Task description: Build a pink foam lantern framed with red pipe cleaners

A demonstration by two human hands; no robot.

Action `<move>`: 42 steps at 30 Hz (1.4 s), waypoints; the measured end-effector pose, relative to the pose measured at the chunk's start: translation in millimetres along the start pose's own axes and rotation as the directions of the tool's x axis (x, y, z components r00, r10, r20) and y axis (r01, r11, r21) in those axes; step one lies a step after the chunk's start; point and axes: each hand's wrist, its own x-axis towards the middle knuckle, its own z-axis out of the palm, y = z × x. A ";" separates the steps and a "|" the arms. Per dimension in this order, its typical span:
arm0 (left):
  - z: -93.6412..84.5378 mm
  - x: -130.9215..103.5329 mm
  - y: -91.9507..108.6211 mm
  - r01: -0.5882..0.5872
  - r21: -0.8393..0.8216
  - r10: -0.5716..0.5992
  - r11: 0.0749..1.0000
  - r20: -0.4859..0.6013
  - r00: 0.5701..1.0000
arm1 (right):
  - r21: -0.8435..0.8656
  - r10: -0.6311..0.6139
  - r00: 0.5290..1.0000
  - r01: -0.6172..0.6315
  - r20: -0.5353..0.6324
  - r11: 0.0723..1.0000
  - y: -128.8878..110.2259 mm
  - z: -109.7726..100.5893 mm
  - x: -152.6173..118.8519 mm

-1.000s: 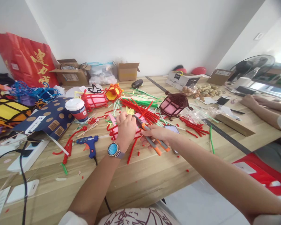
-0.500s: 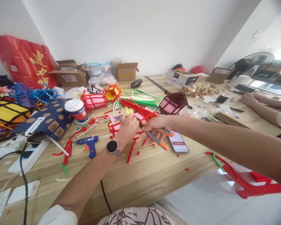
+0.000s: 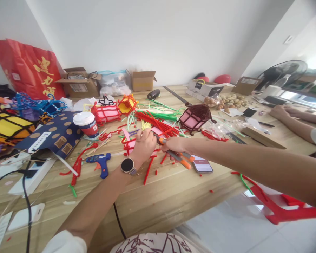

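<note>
My right hand (image 3: pixel 173 145) is wrapped round a pair of pliers (image 3: pixel 184 163) with grey and orange handles. Their jaws point left, right beside the fingers of my left hand (image 3: pixel 145 143), which are pinched together. What those fingers hold is hidden. Under and beside the left hand lies a pink panel edged with red pipe cleaners (image 3: pixel 129 147). Just behind both hands is a pile of loose red pipe cleaners (image 3: pixel 160 123). A blue glue gun (image 3: pixel 102 164) rests left of my left wrist, and a phone (image 3: pixel 203 165) lies by the plier handles.
A paper cup (image 3: pixel 86 123) stands at left near a dotted blue bag (image 3: pixel 55 135). Finished-looking lanterns, one pink and red (image 3: pixel 106 113), one dark brown (image 3: pixel 195 117), sit farther back. Another person's arms (image 3: pixel 292 117) rest on the table at right. Black cables (image 3: pixel 27 196) run at left.
The plier handles have come closer together as my right hand squeezes. My right forearm has dropped slightly, uncovering red pipe cleaners behind it. My left hand stays nearly in place.
</note>
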 end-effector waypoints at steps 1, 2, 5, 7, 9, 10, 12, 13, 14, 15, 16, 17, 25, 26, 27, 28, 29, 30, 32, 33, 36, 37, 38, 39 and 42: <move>0.4 -0.1 1.1 0.032 -0.008 -0.032 0.999 0.012 0.999 | 0.009 0.002 1.000 -0.002 -0.011 1.000 1.9 2.2 1.0; 1.0 -0.3 2.1 0.068 -0.015 -0.068 0.998 0.024 0.997 | 0.017 0.004 1.000 -0.004 -0.020 1.000 3.6 4.2 2.4; 3.3 -1.0 4.8 0.181 -0.026 -0.180 0.983 0.045 0.983 | 0.041 -0.012 0.999 0.014 -0.052 0.999 9.2 10.4 9.0; 3.7 -1.2 5.6 0.280 -0.050 -0.277 0.959 0.057 0.959 | 0.058 -0.038 0.996 0.043 -0.085 0.997 13.8 15.2 14.9; 2.0 -0.6 5.3 0.378 -0.098 -0.370 0.921 0.089 0.925 | 0.083 -0.071 0.992 0.081 -0.108 0.993 18.9 19.9 20.3; 0.4 0.0 4.7 0.417 -0.123 -0.405 0.900 0.115 0.907 | 0.101 -0.090 0.989 0.101 -0.113 0.990 21.2 21.9 22.2; -3.9 1.8 2.7 0.466 -0.164 -0.439 0.869 0.179 0.881 | 0.141 -0.125 0.986 0.141 -0.113 0.980 24.7 24.8 24.0; -6.2 2.7 1.3 0.483 -0.177 -0.447 0.858 0.210 0.870 | 0.159 -0.139 0.984 0.156 -0.111 0.975 25.9 25.5 23.9; -8.4 3.6 -0.3 0.496 -0.188 -0.451 0.848 0.235 0.861 | 0.176 -0.150 0.983 0.168 -0.110 0.970 26.7 26.0 23.3; -10.4 4.3 -1.9 0.504 -0.197 -0.453 0.841 0.255 0.855 | 0.189 -0.157 0.982 0.176 -0.108 0.966 27.2 26.1 22.5; -12.2 4.9 -3.5 0.509 -0.204 -0.453 0.836 0.266 0.851 | 0.200 -0.163 0.981 0.182 -0.107 0.963 27.5 26.2 21.6; -13.7 5.4 -4.8 0.511 -0.208 -0.452 0.834 0.272 0.849 | 0.208 -0.168 0.980 0.187 -0.107 0.960 27.8 26.3 20.8; -20.5 7.9 -0.1 0.532 -0.200 -0.469 0.823 0.289 0.834 | 0.266 -0.188 0.968 0.228 -0.165 0.937 34.1 38.8 20.8; -21.0 7.8 0.8 0.534 -0.199 -0.471 0.822 0.291 0.833 | 0.282 -0.189 0.969 0.228 -0.160 0.932 34.8 40.3 20.0; -21.3 7.5 1.4 0.535 -0.202 -0.471 0.820 0.293 0.832 | 0.301 -0.187 0.971 0.226 -0.152 0.927 35.2 41.4 18.8; -21.7 7.2 1.6 0.535 -0.207 -0.468 0.819 0.297 0.832 | 0.320 -0.184 0.973 0.221 -0.141 0.921 35.4 42.0 17.4; -22.0 6.8 1.5 0.533 -0.213 -0.464 0.819 0.301 0.833 | 0.340 -0.179 0.975 0.213 -0.130 0.916 35.5 42.0 15.8; -22.4 6.4 1.2 0.529 -0.217 -0.458 0.820 0.305 0.835 | 0.358 -0.174 0.977 0.206 -0.120 0.911 35.4 41.7 14.4; -23.2 5.8 0.4 0.521 -0.219 -0.448 0.825 0.307 0.840 | 0.387 -0.168 0.981 0.195 -0.101 0.901 35.1 40.3 12.1; -23.5 5.6 0.3 0.515 -0.216 -0.444 0.830 0.304 0.843 | 0.395 -0.169 0.981 0.192 -0.092 0.898 35.0 39.5 11.5; -23.8 5.4 1.3 0.496 -0.196 -0.437 0.846 0.278 0.855 | 0.400 -0.178 0.981 0.196 -0.082 0.895 34.8 38.0 11.6; -23.7 5.5 2.1 0.491 -0.187 -0.436 0.851 0.269 0.859 | 0.396 -0.182 0.980 0.200 -0.083 0.896 34.9 38.0 12.1; -23.6 5.6 3.0 0.486 -0.178 -0.434 0.856 0.263 0.862 | 0.389 -0.186 0.979 0.205 -0.086 0.898 35.0 38.2 12.7; -23.5 5.8 4.0 0.479 -0.170 -0.430 0.861 0.259 0.865 | 0.379 -0.193 0.977 0.213 -0.090 0.901 35.2 38.6 13.6; -24.2 6.7 7.2 0.454 -0.138 -0.417 0.880 0.235 0.878 | 0.323 -0.224 0.968 0.250 -0.116 0.913 36.7 40.3 16.8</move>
